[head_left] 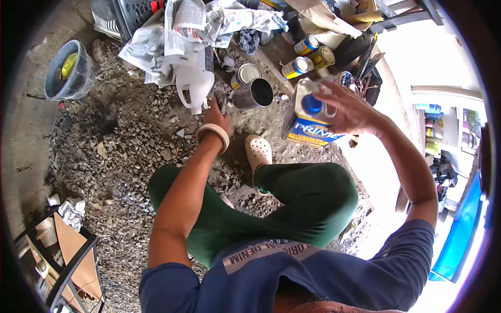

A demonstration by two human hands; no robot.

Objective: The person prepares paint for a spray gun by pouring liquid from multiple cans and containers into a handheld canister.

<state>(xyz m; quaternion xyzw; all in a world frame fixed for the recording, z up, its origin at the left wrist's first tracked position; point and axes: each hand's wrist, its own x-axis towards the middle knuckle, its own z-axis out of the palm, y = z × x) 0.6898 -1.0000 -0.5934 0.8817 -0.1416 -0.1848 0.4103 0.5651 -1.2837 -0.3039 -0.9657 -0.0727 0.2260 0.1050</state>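
My right hand [350, 110] is curved round the handle side of a clear plastic jug [292, 121] with a blue cap and a blue and yellow label. Its fingers reach over the top near the cap. Farther left, my left hand [217, 117] is closed on a small grey object [221, 100] whose kind I cannot make out. Just right of that hand, an open metal can [244, 98] shows a dark inside. Touching distance away on the other side is a white plastic jug [194, 82] with a handle, cut or open at one end.
Behind the open can stands a lidded tin [247, 74]. Several small paint tins [296, 68] sit along a ledge at the back right. Crumpled newspaper [190, 26] covers the far side. A clear bucket [83, 75] with something yellow stands left on gravel [125, 156].
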